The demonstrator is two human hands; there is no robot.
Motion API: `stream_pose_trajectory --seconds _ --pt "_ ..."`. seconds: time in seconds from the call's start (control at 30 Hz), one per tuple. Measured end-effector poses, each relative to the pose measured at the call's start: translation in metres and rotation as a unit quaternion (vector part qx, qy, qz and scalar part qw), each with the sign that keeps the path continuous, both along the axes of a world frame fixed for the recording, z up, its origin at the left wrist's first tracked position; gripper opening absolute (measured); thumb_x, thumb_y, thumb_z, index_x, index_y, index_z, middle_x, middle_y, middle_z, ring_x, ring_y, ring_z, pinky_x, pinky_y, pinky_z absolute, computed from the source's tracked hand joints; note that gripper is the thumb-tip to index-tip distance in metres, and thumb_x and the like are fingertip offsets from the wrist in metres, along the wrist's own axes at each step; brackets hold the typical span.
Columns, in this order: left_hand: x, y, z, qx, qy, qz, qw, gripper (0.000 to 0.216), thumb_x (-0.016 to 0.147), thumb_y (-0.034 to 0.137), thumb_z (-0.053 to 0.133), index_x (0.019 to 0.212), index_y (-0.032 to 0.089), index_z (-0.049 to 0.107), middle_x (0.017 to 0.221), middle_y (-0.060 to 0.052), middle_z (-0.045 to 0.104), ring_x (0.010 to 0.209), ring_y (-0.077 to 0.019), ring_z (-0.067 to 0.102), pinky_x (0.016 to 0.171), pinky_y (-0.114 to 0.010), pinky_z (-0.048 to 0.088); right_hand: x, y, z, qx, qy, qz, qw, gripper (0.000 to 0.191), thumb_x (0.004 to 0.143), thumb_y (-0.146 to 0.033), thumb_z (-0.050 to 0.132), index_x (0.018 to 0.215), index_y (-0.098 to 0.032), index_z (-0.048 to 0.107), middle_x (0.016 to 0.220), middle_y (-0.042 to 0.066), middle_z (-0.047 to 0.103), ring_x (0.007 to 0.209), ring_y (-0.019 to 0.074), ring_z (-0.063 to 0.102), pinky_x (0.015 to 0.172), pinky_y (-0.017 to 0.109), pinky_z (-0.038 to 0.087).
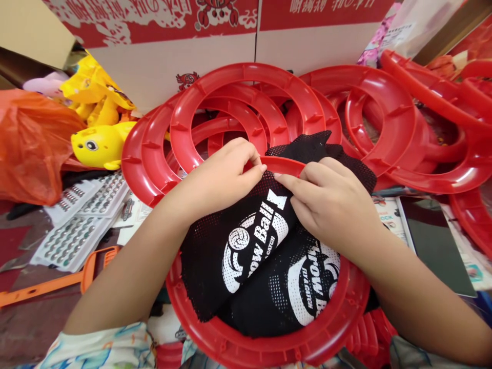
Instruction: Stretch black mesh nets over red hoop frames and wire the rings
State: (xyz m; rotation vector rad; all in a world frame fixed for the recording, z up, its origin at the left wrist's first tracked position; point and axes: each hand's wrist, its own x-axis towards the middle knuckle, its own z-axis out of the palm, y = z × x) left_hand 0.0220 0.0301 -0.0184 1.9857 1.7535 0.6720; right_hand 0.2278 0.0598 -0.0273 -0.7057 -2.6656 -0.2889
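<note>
A black mesh net (238, 266) with white "Throw Ball" print lies in folds across a red plastic ring (269, 348). Thumb and fingertips of my left hand (230, 174) are pinched at the net's edge, by the ring's far rim. Close beside it, my right hand (326, 200) has curled fingers on the same edge, with the index fingertip pressed against the mesh. Part of the net bunches up beyond the rim, behind my right hand. The fingers hide exactly how the edge meets the ring.
More red rings (246, 72) are heaped behind, against a red-and-white carton (219, 56). At left are yellow toys (102, 146), an orange bag (34, 143), trays of small round metallic pieces (69, 243) and an orange plastic part (49, 287). A dark-screened flat device (434, 246) lies at right.
</note>
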Motion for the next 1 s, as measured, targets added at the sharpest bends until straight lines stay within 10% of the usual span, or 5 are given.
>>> stream_pose_trajectory --seconds 0.23,0.57,1.0 --pt "0.006 0.001 -0.003 0.005 -0.002 0.006 1.000 0.016 0.088 0.029 0.052 0.078 0.017 0.055 0.092 -0.004 0.061 0.085 -0.0177 0.057 0.079 -0.036 0.045 0.002 -0.002 0.004 0.000 -0.019 -0.031 0.999 0.033 0.093 -0.021 0.044 0.105 -0.017 0.074 0.073 0.008 0.058 0.067 0.0184 0.040 0.067 0.034 0.038" --pt "0.009 -0.002 -0.004 0.038 -0.007 -0.013 0.999 0.009 0.087 0.023 0.051 0.083 0.017 0.058 0.097 -0.004 0.062 0.093 -0.0186 0.059 0.087 -0.038 0.046 0.006 0.001 0.013 -0.207 0.152 -0.101 0.961 0.031 0.084 -0.016 0.053 0.110 -0.018 0.070 0.071 0.000 0.064 0.065 0.0140 0.056 0.062 0.027 0.043" --pt "0.014 -0.004 -0.012 0.205 0.013 -0.164 0.965 0.033 0.086 0.007 0.046 0.101 0.019 0.073 0.114 -0.007 0.068 0.108 -0.0197 0.062 0.095 -0.038 0.051 0.007 0.001 0.011 -0.245 0.159 -0.121 0.949 0.025 0.084 -0.013 0.051 0.103 -0.017 0.067 0.063 -0.003 0.058 0.054 0.0100 0.048 0.057 0.025 0.039"
